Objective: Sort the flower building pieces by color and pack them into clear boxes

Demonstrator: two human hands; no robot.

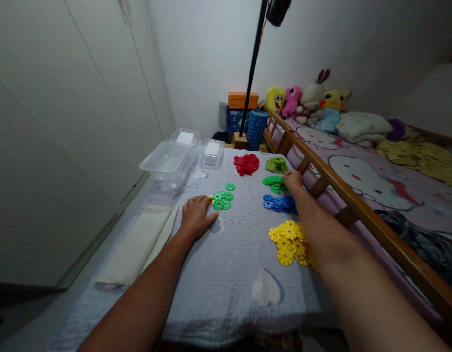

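Note:
My left hand [197, 215] lies on the cloth-covered table with its thumb spread away from the fingers. Its fingertips reach the edge of a small group of flower-shaped green plastic discs [221, 200]. A bit of a yellow disc [212, 199] shows beside those fingertips. My right hand [294, 181] is at the right end of a green disc pile [273, 183], fingers drawn together; what they hold is hidden. Nearby lie a light-green pile [276, 165] and a blue pile [277, 203]. Under my right forearm spreads a yellow pile [290, 242], and a red pile [246, 164] sits farther back.
Clear plastic containers [166, 159] stand at the back left, with a small lidded one [212, 149] beside them. Folded cream cloth [138, 244] lies on the left. A wooden bed rail [332, 178] borders the table's right side. A black pole [250, 73] rises behind.

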